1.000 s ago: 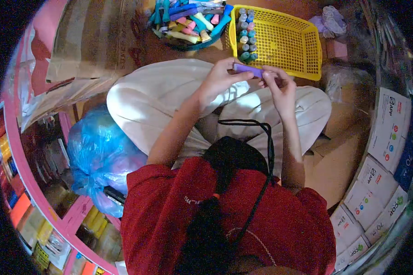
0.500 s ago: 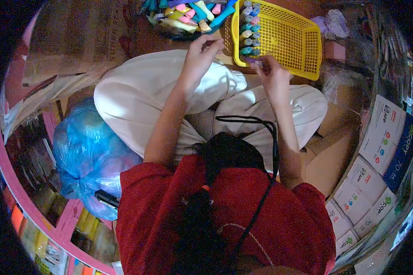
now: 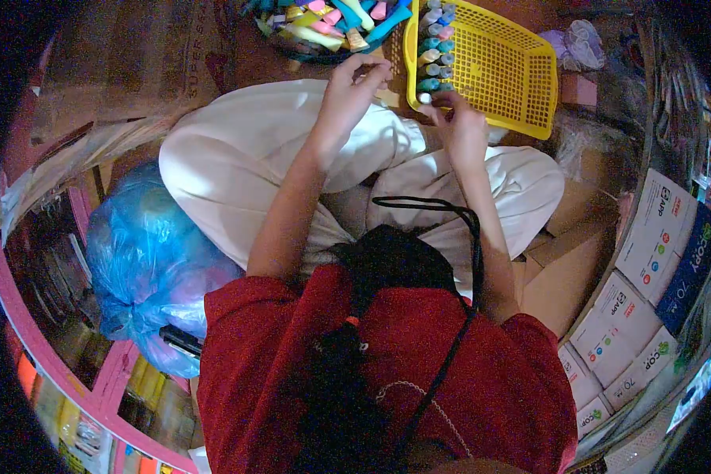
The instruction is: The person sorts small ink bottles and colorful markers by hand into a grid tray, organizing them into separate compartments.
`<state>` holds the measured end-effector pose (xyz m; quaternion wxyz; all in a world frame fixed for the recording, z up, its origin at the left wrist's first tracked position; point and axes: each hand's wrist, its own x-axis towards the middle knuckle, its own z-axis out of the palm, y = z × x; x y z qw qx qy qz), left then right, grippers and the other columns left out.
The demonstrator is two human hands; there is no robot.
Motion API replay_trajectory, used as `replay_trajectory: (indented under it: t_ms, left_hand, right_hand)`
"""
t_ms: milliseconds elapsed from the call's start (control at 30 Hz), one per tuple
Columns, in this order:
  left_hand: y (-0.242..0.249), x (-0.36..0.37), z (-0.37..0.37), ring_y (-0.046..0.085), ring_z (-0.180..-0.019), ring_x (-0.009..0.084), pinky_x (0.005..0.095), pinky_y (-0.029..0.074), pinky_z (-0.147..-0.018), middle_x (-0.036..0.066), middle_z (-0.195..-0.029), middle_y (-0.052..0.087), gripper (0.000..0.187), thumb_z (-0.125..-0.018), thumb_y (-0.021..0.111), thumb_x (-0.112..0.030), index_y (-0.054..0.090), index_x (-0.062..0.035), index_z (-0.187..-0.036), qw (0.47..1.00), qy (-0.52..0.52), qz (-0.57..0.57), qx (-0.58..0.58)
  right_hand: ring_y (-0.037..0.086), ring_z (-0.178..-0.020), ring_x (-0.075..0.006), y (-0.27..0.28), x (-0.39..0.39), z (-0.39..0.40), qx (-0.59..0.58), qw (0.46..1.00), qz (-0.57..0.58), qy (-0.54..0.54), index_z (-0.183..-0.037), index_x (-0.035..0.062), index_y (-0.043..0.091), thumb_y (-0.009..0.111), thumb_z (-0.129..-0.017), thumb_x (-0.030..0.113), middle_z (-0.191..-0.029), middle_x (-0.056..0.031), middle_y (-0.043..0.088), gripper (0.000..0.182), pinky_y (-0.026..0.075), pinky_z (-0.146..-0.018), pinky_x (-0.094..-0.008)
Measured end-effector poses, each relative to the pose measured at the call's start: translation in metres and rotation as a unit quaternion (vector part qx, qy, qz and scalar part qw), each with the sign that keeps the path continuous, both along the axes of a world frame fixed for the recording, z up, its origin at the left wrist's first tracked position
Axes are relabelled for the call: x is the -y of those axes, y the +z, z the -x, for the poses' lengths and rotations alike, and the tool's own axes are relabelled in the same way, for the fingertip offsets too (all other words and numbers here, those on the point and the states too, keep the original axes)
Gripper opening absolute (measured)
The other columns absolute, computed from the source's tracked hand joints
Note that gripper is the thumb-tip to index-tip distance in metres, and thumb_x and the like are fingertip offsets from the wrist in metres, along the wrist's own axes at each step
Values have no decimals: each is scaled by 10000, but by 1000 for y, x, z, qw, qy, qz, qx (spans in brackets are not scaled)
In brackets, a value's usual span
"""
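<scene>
The right hand (image 3: 462, 130) pinches a pale-ended tube (image 3: 425, 99) at the near left corner of the yellow basket (image 3: 502, 79), beside rows of bottles (image 3: 436, 55), while the left hand (image 3: 349, 93) curls near the bowl (image 3: 299, 54), its grip impossible to tell.

From above, the yellow plastic mesh basket (image 3: 504, 69) offers room on its right; small multicoloured tubes (image 3: 432, 55) block its left side.

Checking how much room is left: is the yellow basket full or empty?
Partly filled: the yellow basket has tubes along its left end; bare mesh shows elsewhere.
</scene>
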<state>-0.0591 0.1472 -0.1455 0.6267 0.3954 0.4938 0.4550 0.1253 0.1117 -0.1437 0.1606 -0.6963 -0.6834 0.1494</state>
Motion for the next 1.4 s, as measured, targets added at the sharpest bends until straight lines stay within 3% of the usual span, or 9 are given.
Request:
replay_trajectory:
  t_ms: [367,467,533,600,667,733,933,1133,1400]
  left_hand:
    - [-5,-1,0,582,-815,132,254,469,-752,72,-899,611,204,-866,533,-141,572,17,-989,1000,9,-7,5]
    - [-5,-2,3,576,-820,128,251,468,-749,70,-900,610,200,-859,546,-136,575,19,-982,999,21,-17,-31]
    - [7,-16,18,573,-808,130,267,467,-733,60,-889,613,172,-844,571,-133,591,4,-945,990,28,-69,-122]
    - [10,-40,38,571,-782,135,290,469,-720,52,-846,614,153,-839,581,-154,607,-18,-905,956,70,-187,-214]
    - [47,-66,62,629,-726,290,357,487,-659,151,-833,636,165,-811,579,-175,614,-24,-866,901,82,-219,-367]
    - [52,-103,86,611,-771,341,408,481,-674,177,-878,626,159,-802,566,-159,620,-32,-881,812,101,-306,-487]
    - [25,-197,113,588,-856,357,434,473,-746,198,-943,610,236,-770,596,-205,625,-52,-948,755,29,-330,-566]
    - [16,-242,101,589,-896,355,430,471,-790,207,-971,604,255,-742,580,-186,634,-53,-953,794,-39,-235,-560]
    - [5,-248,157,632,-762,336,415,501,-682,170,-816,648,328,-693,667,-324,662,-39,-854,697,-92,-139,-697]
  right_hand:
    - [614,-658,-300,6,7,3,-36,999,2,-38,-838,87,637,632,-783,336,-741,-145,623,255,480,-590,-386]
    - [605,-664,-293,11,15,-6,-67,994,-78,-32,-839,67,631,639,-786,271,-772,-149,620,212,477,-613,-362]
    - [613,-634,-205,14,17,-13,-53,996,-59,-40,-841,11,626,655,-782,157,-782,-128,640,160,465,-572,-291]
    - [588,-612,-206,7,19,-21,-65,994,-83,-32,-837,5,618,643,-788,142,-770,-125,626,148,455,-565,-291]
    - [577,-616,-228,2,17,-27,-104,991,-81,-31,-834,7,616,637,-788,141,-767,-130,612,143,455,-578,-307]
    - [582,-647,-272,1,16,-27,-171,983,-49,-39,-832,18,622,635,-783,155,-776,-144,599,146,464,-612,-339]
    - [558,-702,-271,-3,16,-28,-179,981,-68,-15,-805,21,612,625,-774,132,-761,-129,562,116,439,-638,-352]
    - [548,-719,-283,-5,15,-26,-163,985,-64,-16,-814,36,613,621,-766,149,-771,-130,544,123,436,-656,-361]
    - [540,-745,-291,-1,14,-23,-154,987,-14,-37,-823,49,610,611,-781,167,-786,-125,540,125,433,-675,-365]
